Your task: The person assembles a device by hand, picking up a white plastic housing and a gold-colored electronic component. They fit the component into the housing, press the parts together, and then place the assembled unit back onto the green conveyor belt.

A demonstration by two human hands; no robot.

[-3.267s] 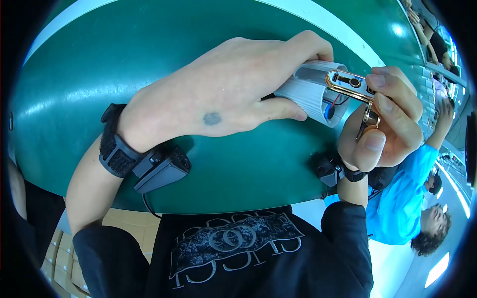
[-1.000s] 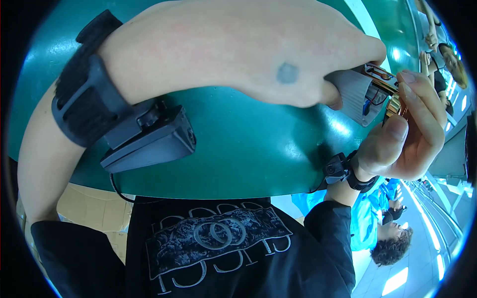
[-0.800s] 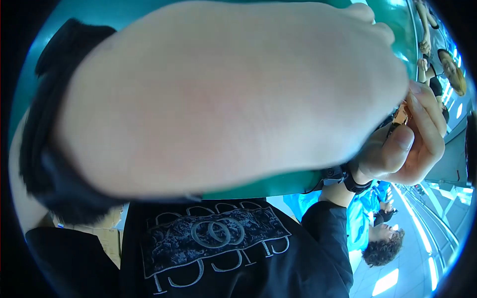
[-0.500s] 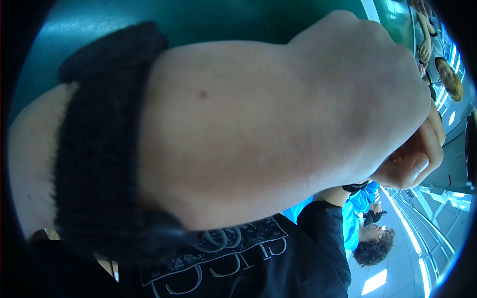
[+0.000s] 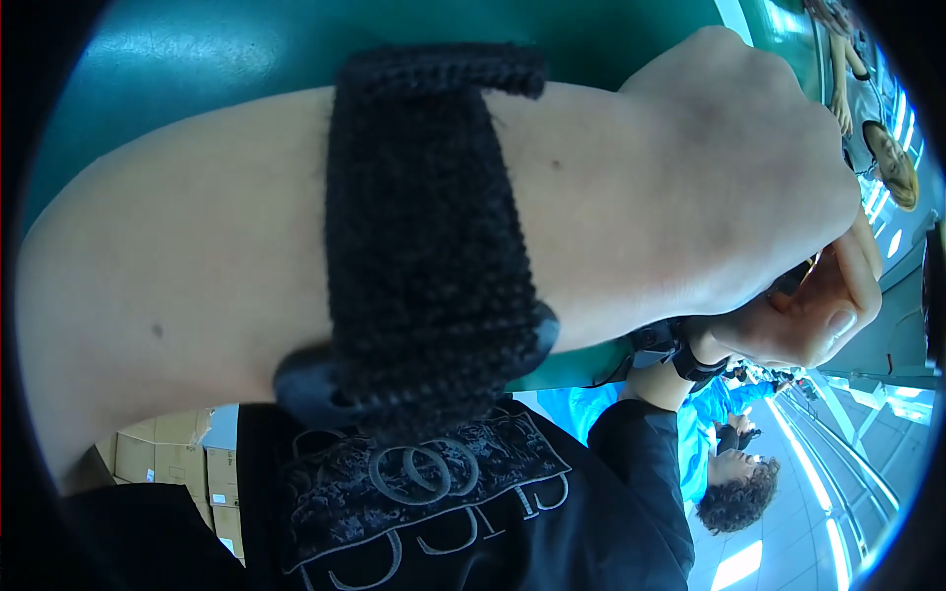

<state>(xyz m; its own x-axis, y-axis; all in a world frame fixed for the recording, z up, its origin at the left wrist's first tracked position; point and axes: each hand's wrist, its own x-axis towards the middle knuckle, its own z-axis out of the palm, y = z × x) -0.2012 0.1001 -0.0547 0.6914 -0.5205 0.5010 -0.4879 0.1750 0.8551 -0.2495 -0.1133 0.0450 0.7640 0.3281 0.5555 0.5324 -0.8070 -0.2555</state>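
My left forearm crosses the picture from the left edge, a wide black fabric strap wrapped round it. The back of my left hand faces the camera with its knuckles bent; its fingers are hidden behind it. Just beyond and below it is my right hand, its thumb and fingers curled together. A small dark shape shows between them, too covered to name. Round the right wrist sits a black band beside a dark wrist-worn piece.
A glossy green surface fills the top. Stacked cardboard boxes stand at the lower left. A person in blue is at the lower right. Another person in light clothing, with bare arms, is at the upper right.
My left forearm has shifted right and away from the camera, so the strap sits nearer the middle. The boxes and the right wrist's band show more. The right hand stays curled.
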